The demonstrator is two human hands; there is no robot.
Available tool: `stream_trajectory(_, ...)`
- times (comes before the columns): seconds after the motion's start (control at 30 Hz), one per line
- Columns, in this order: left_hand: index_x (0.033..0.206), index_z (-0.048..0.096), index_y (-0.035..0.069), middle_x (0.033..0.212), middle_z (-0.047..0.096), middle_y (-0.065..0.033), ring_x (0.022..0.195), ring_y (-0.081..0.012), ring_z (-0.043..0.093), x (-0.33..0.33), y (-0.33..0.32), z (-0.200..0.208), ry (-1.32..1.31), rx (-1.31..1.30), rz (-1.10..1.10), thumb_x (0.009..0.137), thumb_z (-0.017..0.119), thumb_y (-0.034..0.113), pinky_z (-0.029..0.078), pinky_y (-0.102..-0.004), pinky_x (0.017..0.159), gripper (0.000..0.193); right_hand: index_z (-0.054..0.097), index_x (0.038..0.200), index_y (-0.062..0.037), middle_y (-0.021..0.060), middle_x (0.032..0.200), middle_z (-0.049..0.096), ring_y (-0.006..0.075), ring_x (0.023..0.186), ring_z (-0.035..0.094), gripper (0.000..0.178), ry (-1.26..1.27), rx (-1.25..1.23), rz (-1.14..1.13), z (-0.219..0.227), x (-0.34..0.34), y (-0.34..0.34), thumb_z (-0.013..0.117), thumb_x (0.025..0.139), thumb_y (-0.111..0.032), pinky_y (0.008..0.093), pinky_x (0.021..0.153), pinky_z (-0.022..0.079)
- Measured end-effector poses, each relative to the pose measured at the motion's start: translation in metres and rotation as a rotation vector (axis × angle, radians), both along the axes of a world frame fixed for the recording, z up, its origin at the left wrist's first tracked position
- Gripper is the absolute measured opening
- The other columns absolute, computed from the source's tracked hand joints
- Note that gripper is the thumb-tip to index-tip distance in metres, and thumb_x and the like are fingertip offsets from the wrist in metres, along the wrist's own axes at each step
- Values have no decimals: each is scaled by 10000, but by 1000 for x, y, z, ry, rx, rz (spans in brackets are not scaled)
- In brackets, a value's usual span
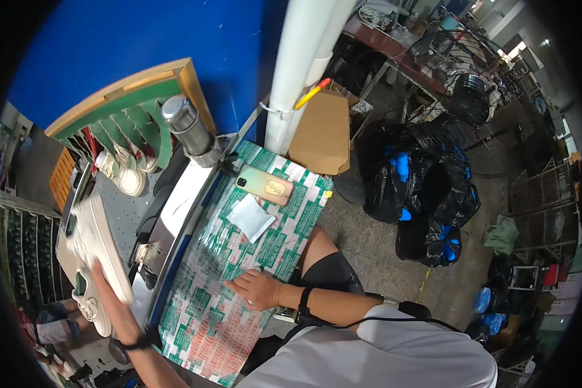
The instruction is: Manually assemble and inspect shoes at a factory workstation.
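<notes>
Brown cardboard box (321,132) stands far-centre by the white post, w/ a phone (265,185), yellow label on its back, and a white paper packet (251,217) lying near it on the green-printed sheet (207,310).

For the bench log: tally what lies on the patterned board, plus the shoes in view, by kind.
Phone: 1
White packet: 1
Hand resting on the board: 1
White shoes: 3, one under the left hand, one below it, one at the green rack
Total: 6
</notes>
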State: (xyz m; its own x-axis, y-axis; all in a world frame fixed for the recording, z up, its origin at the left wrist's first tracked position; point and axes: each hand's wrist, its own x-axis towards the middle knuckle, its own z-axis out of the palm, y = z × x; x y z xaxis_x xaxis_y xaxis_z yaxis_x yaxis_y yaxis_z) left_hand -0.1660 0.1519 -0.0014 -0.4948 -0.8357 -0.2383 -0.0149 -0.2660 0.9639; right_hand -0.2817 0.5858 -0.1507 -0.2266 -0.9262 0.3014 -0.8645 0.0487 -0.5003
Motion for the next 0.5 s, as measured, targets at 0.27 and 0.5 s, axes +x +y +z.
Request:
stream_trajectory(0.27, 1641, 470, -63, 1475, 659, -203, 1250, -311, 686, 95, 250, -68, -400, -154, 169, 957, 850, 194, 582, -429, 1063, 824, 527, 1603, 32, 115, 1180, 644, 305, 1116, 634, 849, 65, -14, -50, -1, 0, -4, 768, 855, -289, 464, 1064, 488)
stream_trajectory(0.5, 1644, 370, -67, 1506, 586, -228, 1357, -322, 617, 157, 358, -145, -393, -286, 72, 872, 933, 123, 511, -463, 1164, 975, 624, 1497, 61, 187, 1085, 688, 392, 1042, 665, 677, -140, 59, 35, 9, 13, -9, 680, 874, -197, 526, 962, 518)
